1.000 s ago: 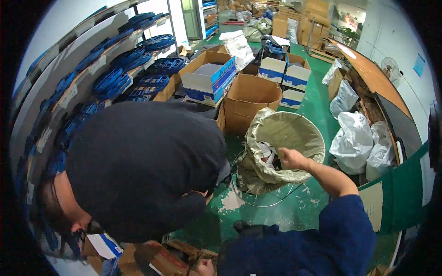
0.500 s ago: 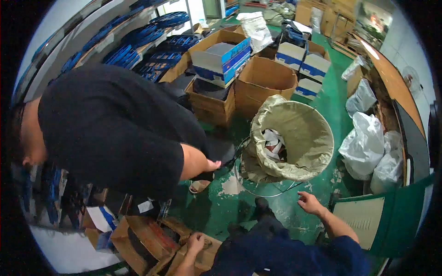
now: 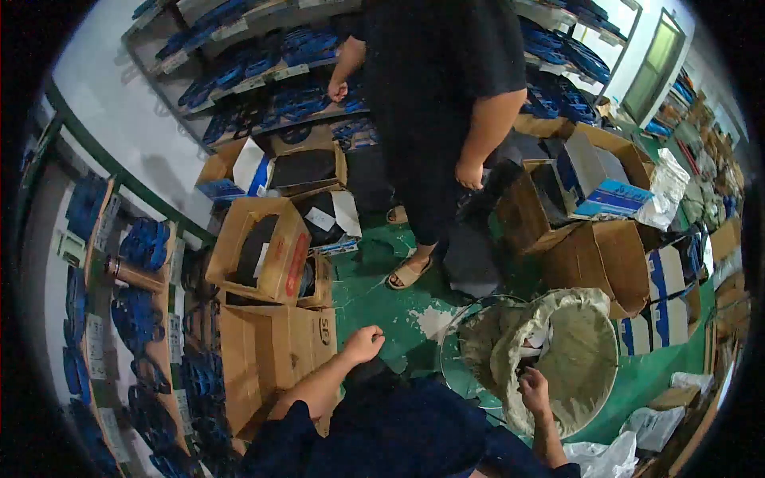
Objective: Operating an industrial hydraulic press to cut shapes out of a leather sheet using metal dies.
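My left hand (image 3: 363, 344) hangs in front of my body above the green floor, its fingers curled in and no object showing in them. My right hand (image 3: 534, 390) is over the near left rim of a round bin lined with beige fabric (image 3: 586, 358); its fingers are loosely bent and apart, with nothing seen in them. I cannot tell whether it touches the fabric. Some pale and dark scraps (image 3: 535, 342) lie inside the bin. An open cardboard box (image 3: 267, 358) stands left of my left hand.
A co-worker in black (image 3: 442, 103) stands ahead, beside a dark bundle (image 3: 470, 259). Shelves of blue parts (image 3: 271, 52) line the back; another rack (image 3: 143, 319) is on the left. Stacked boxes (image 3: 259, 247) stand left, more boxes (image 3: 598, 259) right. Plastic bags (image 3: 606, 458) lie lower right.
My view has turned left, so the bin now appears lower and further right. The co-worker, bent over before, now stands more upright. My right hand now appears over the bin's rim.
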Demonstrator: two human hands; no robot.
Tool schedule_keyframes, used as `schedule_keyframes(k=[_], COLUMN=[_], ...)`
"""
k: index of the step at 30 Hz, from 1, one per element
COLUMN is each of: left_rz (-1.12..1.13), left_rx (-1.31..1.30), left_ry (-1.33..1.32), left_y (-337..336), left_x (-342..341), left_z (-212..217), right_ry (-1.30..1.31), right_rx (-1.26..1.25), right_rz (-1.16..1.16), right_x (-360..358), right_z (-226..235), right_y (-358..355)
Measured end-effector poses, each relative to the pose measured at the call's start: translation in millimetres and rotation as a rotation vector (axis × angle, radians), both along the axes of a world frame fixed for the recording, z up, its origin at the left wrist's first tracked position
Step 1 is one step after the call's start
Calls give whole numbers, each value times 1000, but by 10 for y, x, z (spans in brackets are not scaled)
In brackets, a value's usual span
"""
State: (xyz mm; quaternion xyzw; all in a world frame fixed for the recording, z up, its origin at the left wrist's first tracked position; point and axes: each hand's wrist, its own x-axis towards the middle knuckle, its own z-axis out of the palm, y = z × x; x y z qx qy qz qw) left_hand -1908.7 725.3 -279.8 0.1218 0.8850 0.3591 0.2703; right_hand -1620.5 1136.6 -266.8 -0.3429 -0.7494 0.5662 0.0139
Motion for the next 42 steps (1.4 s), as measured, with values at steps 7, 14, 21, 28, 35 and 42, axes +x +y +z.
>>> schedule_keyframes(k=[7,14,21,28,35,42], left_rz=[115,117,236,226,144,286], left_rx=[-43,-66,1,144,-133,-53], left_ry=[-82,1,200,39,-96,-48], left_y=[-718,-1689,-2022,-2018,-1885,-1944], left_x=[-31,-1084,-2565,-2269,-1275,-897], left_z=[-301,-589,-2,-210,-129,-174], right_ry=[-91,-227,-170,-169,-189,-152], right_rx=[96,-71,71,113,63,127], right_rz=[197,366,407,455,526,674], right_x=[-891,-1853,-2385,-2514,-2648,-2927], right_z=[-98,-312,-211,-358,-311,-343], right_y=[-208,-1369,-1794,-1971,-1843,-1781])
